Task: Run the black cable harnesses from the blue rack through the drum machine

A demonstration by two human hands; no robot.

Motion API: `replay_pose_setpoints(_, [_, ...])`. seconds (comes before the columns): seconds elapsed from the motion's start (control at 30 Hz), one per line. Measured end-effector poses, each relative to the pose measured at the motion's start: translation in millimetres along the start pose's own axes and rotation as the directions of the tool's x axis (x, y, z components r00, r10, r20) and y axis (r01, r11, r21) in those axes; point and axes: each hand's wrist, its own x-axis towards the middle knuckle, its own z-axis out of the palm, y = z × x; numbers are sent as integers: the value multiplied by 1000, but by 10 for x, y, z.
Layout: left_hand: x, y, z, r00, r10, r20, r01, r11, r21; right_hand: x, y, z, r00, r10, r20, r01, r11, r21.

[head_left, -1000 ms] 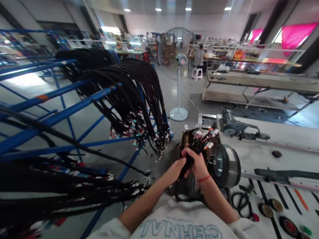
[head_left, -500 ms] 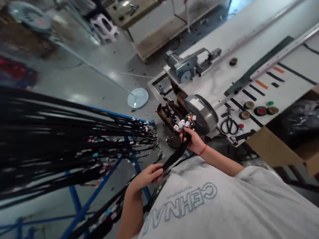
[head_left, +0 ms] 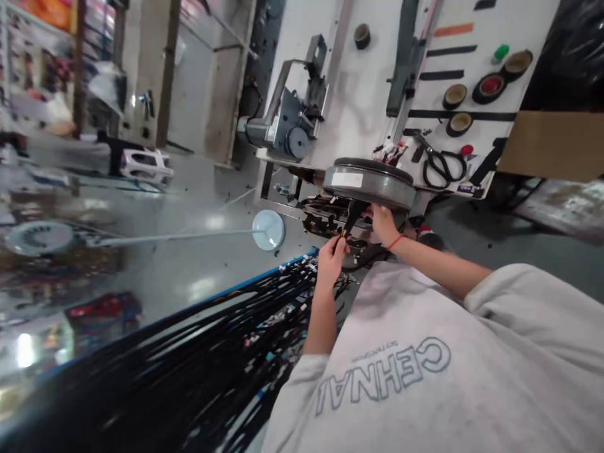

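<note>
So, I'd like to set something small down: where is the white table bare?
The white table is bare between the lone roll, the dark bar and the grey drum. It is crowded around the scissors, black strips and clustered rolls.

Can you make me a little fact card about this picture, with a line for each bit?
Left hand: left hand pinching a black bundle
Right hand: right hand close beside the bundle; can't tell if it grips; red band on the wrist
Next to the hands: grey drum with a white label
On the white table: scissors, tape rolls, orange strip
Lower left: many black cables
On the floor: round, pale blue stand base
</note>
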Motion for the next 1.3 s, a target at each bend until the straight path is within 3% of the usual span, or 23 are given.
replay_pose_setpoints(0.1, [267, 138, -17, 997, 80, -22, -79, 997, 4, -178, 24, -48, 982, -183, 43, 188, 954, -235])
replay_pose_setpoints(0.17, [390, 201, -58, 994, 111, 4, -111, 994, 24, -213, 22, -64, 956, -256, 143, 293, 846, -445])
replay_pose_setpoints(0.3, [498, 243, -152, 992, 105, 70, -107, 994, 27, -125, -5, -79, 943, -174, 285, 320, 710, -627])
replay_pose_setpoints(0.5, [422, 186, -104, 998, 57, 9, -57, 998, 20, -224, 12, -256, 930, -179, 322, 339, 755, -561])
replay_pose_setpoints(0.67, [333, 122, 39, 999, 21, -36, -21, 1000, -4, -277, -24, -292, 971, 12, 240, 140, 783, -606])
replay_pose_setpoints(0.9, [300, 33, 122, 997, 24, -67, -28, 998, -54, -27, -48, -96, 923, -11, 384, 325, 554, -766])
replay_pose_setpoints(1.1, [264, -93, 220, 993, 51, -110, -50, 999, 4, 37, -14, -163, 948, -98, 302, 280, 706, -651])
replay_pose_setpoints(1.2, [230, -207, 241, 983, 78, -167, -56, 990, 130, -114, -168, -119, 909, -205, 363, 389, 729, -563])
replay_pose_setpoints(1.3, [182, -339, 249, 986, 84, -145, -51, 975, 215, -195, -320, -28, 827, -248, 505, 517, 690, -507])
